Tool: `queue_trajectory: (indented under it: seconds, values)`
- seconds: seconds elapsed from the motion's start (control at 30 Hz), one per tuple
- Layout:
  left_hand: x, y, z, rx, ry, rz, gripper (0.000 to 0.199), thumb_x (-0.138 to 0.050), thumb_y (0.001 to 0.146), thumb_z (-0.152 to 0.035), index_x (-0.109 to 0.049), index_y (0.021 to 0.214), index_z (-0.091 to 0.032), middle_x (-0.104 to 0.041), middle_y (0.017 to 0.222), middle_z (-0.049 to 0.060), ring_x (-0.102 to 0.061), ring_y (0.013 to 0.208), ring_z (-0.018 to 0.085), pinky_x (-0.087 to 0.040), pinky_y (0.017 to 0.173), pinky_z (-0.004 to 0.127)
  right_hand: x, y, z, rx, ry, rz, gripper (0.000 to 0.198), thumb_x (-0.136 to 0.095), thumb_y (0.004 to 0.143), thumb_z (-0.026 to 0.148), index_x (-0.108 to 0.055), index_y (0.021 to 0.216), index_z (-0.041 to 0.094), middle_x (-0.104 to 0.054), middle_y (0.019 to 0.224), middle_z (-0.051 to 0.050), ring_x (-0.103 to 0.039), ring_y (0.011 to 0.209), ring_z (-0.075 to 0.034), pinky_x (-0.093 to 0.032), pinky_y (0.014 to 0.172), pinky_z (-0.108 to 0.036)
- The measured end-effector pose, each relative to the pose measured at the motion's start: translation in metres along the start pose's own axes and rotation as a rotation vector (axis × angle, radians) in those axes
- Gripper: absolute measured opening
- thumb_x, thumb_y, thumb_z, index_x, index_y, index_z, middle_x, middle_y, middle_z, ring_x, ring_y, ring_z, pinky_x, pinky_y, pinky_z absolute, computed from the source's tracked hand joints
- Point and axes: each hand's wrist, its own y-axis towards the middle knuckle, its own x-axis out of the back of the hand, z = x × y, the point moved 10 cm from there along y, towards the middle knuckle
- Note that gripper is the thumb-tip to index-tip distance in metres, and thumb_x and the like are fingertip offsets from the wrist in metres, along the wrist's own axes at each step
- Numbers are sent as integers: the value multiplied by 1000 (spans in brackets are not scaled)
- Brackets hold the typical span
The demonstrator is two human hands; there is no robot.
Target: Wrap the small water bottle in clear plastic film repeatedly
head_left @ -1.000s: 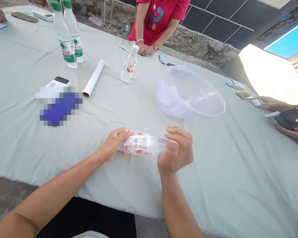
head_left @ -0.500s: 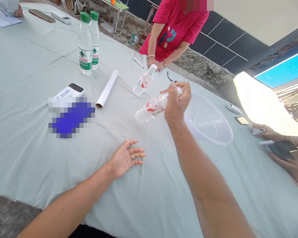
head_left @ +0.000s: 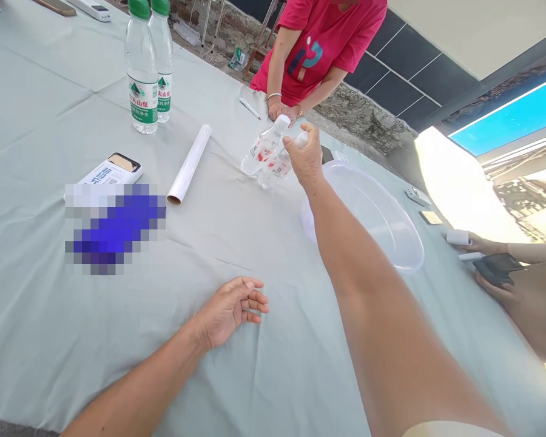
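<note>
My right hand (head_left: 307,155) is at the top of a clear plastic bottle (head_left: 275,169) with a red-and-white label. Its thumb and index finger are spread around the white cap; the other fingers are mostly hidden. That bottle's base rests on the cloth, close beside a similar clear bottle (head_left: 262,149) with a white cap. Both lean the same way in the tilted view. Palm turned sideways, my left hand (head_left: 234,308) lies over the near part of the table, holding nothing, its fingers loosely apart.
Left of the bottles lie a white roll (head_left: 190,165) and a white boxy device (head_left: 111,172) beside a blurred blue patch. Two green-capped water bottles (head_left: 142,100) stand farther back. A clear plastic basin (head_left: 391,212) is right of my right forearm. Other people's hands (head_left: 279,111) rest at the far edge.
My right hand has carried the bottle away from me, set it down beside the other bottle and loosened its grip. My left hand's fingers have curled slightly. The view has shifted.
</note>
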Motion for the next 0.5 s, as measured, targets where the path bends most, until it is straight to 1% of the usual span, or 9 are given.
queue_trajectory:
  seconds: [0.07, 0.1, 0.17, 0.23, 0.3, 0.33, 0.4, 0.43, 0.5]
  values:
    - [1, -1, 0, 0, 9, -6, 28, -66, 91, -39, -64, 106, -16, -68, 96, 9, -67, 86, 17, -51, 74, 30, 10, -1, 5, 7, 11, 15, 59, -58, 90, 46, -39, 142, 22, -49, 150, -11, -51, 135, -27, -39, 114, -50]
    - [1, -1, 0, 0, 13, -5, 28, -67, 91, -39, -64, 106, -16, -68, 96, 9, -67, 86, 17, -51, 74, 30, 18, -2, 8, 14, 11, -14, 59, -56, 92, 46, -38, 143, 22, -47, 152, -13, -50, 136, -27, -39, 113, -49]
    - [1, -1, 0, 1, 17, -2, 27, -68, 90, -39, -65, 105, -16, -68, 95, 9, -67, 86, 17, -51, 74, 30, 40, -6, 16, 65, -8, -110, 52, -50, 95, 45, -40, 142, 23, -52, 145, -14, -55, 131, -27, -41, 111, -48]
    - [2, -1, -1, -1, 24, -10, 28, -70, 88, -39, -65, 103, -16, -69, 94, 8, -67, 86, 18, -52, 74, 31, 61, -12, 23, 142, -59, -182, 42, -46, 97, 41, -47, 136, 23, -61, 130, -13, -60, 122, -26, -42, 110, -48]
    - [4, -1, -2, -9, 36, -25, 28, -72, 87, -39, -66, 102, -17, -69, 94, 8, -68, 88, 18, -52, 75, 31, 78, -17, 16, 157, -131, -183, 34, -45, 97, 34, -55, 128, 23, -65, 120, -11, -62, 118, -25, -42, 109, -49]
    - [4, -1, -2, -11, 42, -30, 27, -72, 87, -39, -66, 102, -17, -69, 93, 7, -68, 88, 18, -52, 75, 31, 87, -20, 5, 121, -169, -167, 31, -46, 96, 30, -59, 123, 22, -66, 118, -11, -62, 117, -25, -42, 109, -49]
    - [4, -1, -2, -12, 57, -31, 26, -72, 88, -39, -66, 102, -17, -70, 92, 7, -68, 88, 18, -52, 75, 31, 106, -30, -31, -44, -241, -110, 28, -52, 92, 25, -64, 116, 18, -67, 117, -12, -62, 116, -26, -43, 108, -49]
    - [4, -1, -2, -12, 67, -29, 25, -71, 88, -38, -66, 101, -17, -70, 92, 7, -68, 88, 18, -52, 76, 30, 115, -39, -56, -172, -264, -60, 28, -56, 89, 24, -65, 115, 17, -67, 119, -13, -63, 116, -26, -44, 107, -48]
    - [3, -2, -2, -11, 92, -30, 25, -70, 89, -38, -67, 102, -17, -70, 93, 6, -68, 89, 18, -52, 76, 31, 128, -66, -106, -447, -276, 51, 39, -66, 84, 26, -64, 121, 18, -64, 129, -15, -62, 117, -28, -48, 102, -48]
